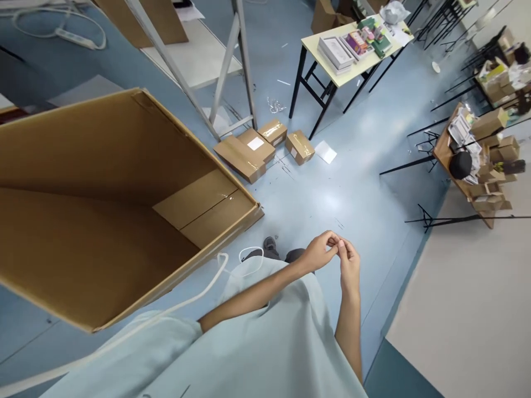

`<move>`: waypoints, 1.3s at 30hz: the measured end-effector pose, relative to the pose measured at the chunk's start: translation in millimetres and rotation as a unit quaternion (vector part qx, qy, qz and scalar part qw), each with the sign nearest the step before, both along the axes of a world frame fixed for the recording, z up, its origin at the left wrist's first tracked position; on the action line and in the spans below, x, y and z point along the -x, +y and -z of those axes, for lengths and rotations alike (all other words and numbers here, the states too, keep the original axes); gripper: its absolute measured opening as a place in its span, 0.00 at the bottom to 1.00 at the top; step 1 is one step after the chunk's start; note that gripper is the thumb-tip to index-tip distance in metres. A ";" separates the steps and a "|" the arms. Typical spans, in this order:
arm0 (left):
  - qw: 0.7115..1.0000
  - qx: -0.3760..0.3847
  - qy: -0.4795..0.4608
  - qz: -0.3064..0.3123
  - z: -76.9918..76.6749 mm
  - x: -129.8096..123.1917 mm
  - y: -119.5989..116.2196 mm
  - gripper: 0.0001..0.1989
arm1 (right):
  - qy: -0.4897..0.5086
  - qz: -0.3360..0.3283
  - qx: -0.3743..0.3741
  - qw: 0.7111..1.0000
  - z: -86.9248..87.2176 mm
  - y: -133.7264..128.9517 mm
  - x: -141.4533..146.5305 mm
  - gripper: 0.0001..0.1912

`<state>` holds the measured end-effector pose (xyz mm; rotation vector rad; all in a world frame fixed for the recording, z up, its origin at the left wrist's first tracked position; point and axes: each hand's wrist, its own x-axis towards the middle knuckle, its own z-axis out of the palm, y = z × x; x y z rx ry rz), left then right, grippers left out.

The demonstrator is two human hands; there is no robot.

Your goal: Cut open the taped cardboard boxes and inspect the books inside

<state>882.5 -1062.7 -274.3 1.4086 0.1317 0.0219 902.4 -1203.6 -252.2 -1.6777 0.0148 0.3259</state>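
Observation:
My left hand (320, 252) and my right hand (350, 266) meet in front of my body, fingertips touching. Both are closed in a pinch; whatever they hold, if anything, is too small to make out. Beneath them shows the blue floor (332, 204). To the left of my hands, apart from them, a large cardboard box (199, 218) faces me with its open side. A white cable (182, 303) runs across my pale blue shirt (286, 337) from the lower left and loops near my waist.
Several small taped cartons (299, 147) lie on the floor beside a metal ladder (226, 72). A pale table (338, 77) ahead carries trays and small boxes. To the right, a brown table (443, 152) is piled with cartons along the wall (468, 298).

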 end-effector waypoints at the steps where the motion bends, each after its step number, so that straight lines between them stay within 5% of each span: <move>1: 1.000 -0.013 -0.005 -0.007 -0.3 -16.9 5.2 0.04 | 0.005 -0.012 0.001 1.000 0.1 5.0 -20.6 0.26; 9: 0.992 -0.079 0.018 -0.098 19.0 -184.5 70.5 0.06 | 0.034 -0.133 -0.020 0.990 28.6 81.5 -220.8 0.25; 14: 0.979 -0.042 0.038 -0.197 16.2 -276.7 108.8 0.03 | 0.050 -0.281 -0.013 0.958 14.2 136.2 -346.1 0.23; 19: 0.953 0.002 0.065 -0.297 13.5 -324.3 144.7 0.06 | 0.082 -0.395 -0.011 0.915 3.8 204.3 -426.6 0.21; 27: 0.923 0.065 0.079 -0.371 36.3 -365.3 245.5 0.08 | 0.111 -0.499 0.039 0.859 24.4 327.6 -487.9 0.24; 30: 0.915 0.104 0.103 -0.376 62.7 -378.4 296.0 0.10 | 0.112 -0.507 0.080 0.851 37.3 370.2 -509.4 0.26; 32: 0.885 0.143 0.156 -0.416 90.9 -384.6 334.6 0.09 | 0.128 -0.515 0.114 0.840 53.8 400.5 -524.5 0.27; 39: 0.730 0.222 0.315 -0.564 232.8 -389.4 462.4 0.13 | 0.195 -0.489 0.224 0.820 165.2 513.6 -576.7 0.23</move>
